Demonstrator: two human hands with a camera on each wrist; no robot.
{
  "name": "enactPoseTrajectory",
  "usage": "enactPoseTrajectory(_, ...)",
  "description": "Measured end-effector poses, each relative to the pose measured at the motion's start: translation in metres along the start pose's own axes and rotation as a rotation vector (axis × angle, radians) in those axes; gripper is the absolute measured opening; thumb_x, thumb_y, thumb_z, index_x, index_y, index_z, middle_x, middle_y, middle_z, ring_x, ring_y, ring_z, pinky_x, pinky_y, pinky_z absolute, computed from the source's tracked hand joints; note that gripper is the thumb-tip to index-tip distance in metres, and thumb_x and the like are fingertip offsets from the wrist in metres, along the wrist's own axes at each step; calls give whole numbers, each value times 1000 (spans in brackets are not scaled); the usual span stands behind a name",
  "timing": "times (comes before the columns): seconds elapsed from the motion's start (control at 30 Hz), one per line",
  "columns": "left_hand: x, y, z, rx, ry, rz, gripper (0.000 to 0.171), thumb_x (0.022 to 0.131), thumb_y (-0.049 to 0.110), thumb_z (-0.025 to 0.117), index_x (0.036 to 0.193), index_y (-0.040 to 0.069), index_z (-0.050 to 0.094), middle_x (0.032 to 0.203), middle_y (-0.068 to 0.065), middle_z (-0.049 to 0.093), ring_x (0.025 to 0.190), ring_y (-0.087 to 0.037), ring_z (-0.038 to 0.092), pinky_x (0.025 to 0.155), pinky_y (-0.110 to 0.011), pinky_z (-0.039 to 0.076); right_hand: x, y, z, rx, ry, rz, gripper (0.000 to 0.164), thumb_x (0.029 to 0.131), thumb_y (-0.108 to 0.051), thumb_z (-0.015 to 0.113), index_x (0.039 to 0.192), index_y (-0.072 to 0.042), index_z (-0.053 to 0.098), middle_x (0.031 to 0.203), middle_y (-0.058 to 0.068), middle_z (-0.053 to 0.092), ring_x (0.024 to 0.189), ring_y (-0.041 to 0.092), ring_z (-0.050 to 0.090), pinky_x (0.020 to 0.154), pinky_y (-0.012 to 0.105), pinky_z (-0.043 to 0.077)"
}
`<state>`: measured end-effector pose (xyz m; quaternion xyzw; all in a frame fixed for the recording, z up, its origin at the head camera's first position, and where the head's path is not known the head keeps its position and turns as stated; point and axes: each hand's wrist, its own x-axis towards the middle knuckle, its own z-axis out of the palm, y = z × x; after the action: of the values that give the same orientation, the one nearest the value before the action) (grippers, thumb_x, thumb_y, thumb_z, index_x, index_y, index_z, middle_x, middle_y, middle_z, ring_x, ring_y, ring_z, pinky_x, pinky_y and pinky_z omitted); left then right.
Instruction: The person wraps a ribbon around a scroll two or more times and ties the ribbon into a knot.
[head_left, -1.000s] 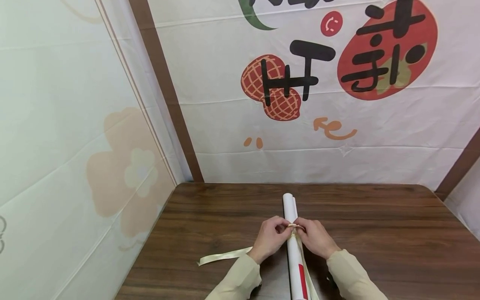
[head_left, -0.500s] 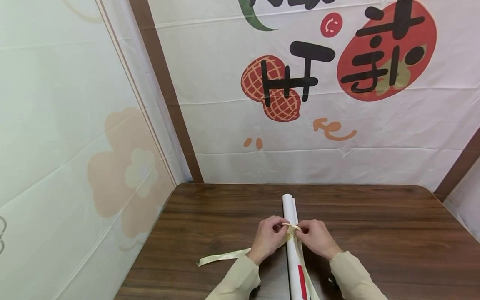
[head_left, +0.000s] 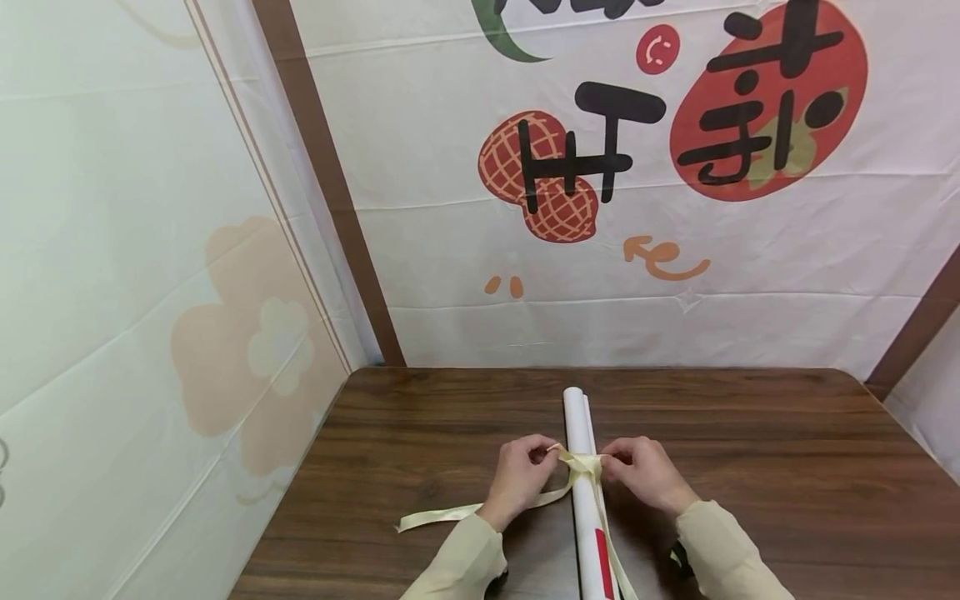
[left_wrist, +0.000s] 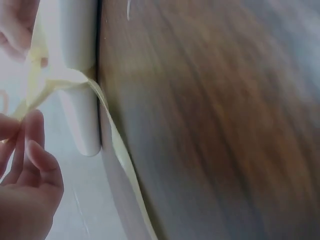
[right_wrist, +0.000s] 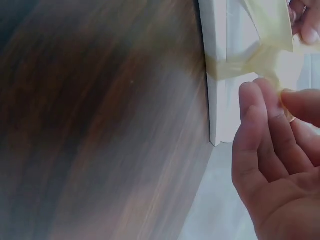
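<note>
A white paper roll [head_left: 583,508] with a red patch near its lower end lies lengthwise on the table. Pale yellow ribbon [head_left: 582,465] wraps its middle and crosses on top in a knot with loops. To the left of the roll, my left hand [head_left: 519,475] pinches one part of the ribbon between thumb and fingers. My right hand [head_left: 647,473] pinches another part on the right side, as the right wrist view also shows with the fingers [right_wrist: 250,130]. One ribbon tail runs left under the left forearm; another trails down along the roll's right side.
The dark wooden table [head_left: 750,433] extends on both sides of the roll. Behind it hangs a white printed cloth [head_left: 450,333], with another pale cloth [head_left: 135,333] along the left.
Both hands have moved apart, left hand leftward and right hand rightward, drawing the ribbon out between them. More of the knot and loops now shows over the roll.
</note>
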<state>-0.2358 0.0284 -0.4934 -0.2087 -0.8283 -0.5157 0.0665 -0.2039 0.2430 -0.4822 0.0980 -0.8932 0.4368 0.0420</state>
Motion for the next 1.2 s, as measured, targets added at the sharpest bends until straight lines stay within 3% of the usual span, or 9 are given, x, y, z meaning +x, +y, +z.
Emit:
enactPoseTrajectory(0.1, -2, -1, -7, 8, -49, -14, 11, 86, 6, 64, 92, 6, 74, 78, -2, 69, 65, 1, 51, 61, -16, 46, -1, 3, -2, -38, -13, -32, 12, 93, -9, 60, 87, -4, 69, 67, -1, 65, 60, 3, 58, 56, 21, 47)
enactPoseTrajectory(0.3, -4, -5, -19, 117, -128, 38, 16, 83, 1, 62, 94, 4, 72, 75, -1, 66, 63, 0, 49, 59, -17, 44, -4, 5, -8, -112, -29, -53, 17, 94, -12, 58, 79, -8, 63, 57, -7, 52, 48, 1, 44, 48, 21, 40)
enactPoseTrajectory(0.57, -2, -7, -27, 267, -212, 72, 16, 83, 2, 61, 94, 6, 72, 76, 1, 66, 64, 0, 48, 60, -16, 43, -7, 9, -15, -157, -67, 9, 20, 96, -15, 54, 78, -7, 60, 58, -5, 51, 49, 5, 47, 47, 23, 40)
enactPoseTrajectory(0.83, 2, -10, -42, 282, -332, 71, 20, 83, 1, 61, 100, 4, 70, 74, 2, 63, 63, 0, 49, 60, -17, 44, -8, 14, -22, -170, -63, 67, 20, 95, -16, 53, 77, -8, 60, 60, -3, 52, 50, 8, 49, 50, 23, 42)
enactPoseTrajectory(1.03, 4, -17, -51, 320, -357, 101, 19, 79, -1, 60, 95, 3, 69, 72, 3, 61, 64, 0, 49, 62, -16, 43, -10, 19, -26, -173, -55, 85, 17, 90, -15, 54, 76, -8, 59, 58, -2, 53, 50, 9, 49, 49, 24, 41)
enactPoseTrajectory(1.2, 3, -22, -55, 378, -375, 75, 17, 78, 2, 60, 91, 9, 69, 73, 6, 60, 67, -1, 50, 65, -17, 43, -10, 23, -27, -193, -26, 97, 18, 85, -13, 57, 68, -11, 53, 55, -4, 50, 47, 9, 48, 47, 23, 40)
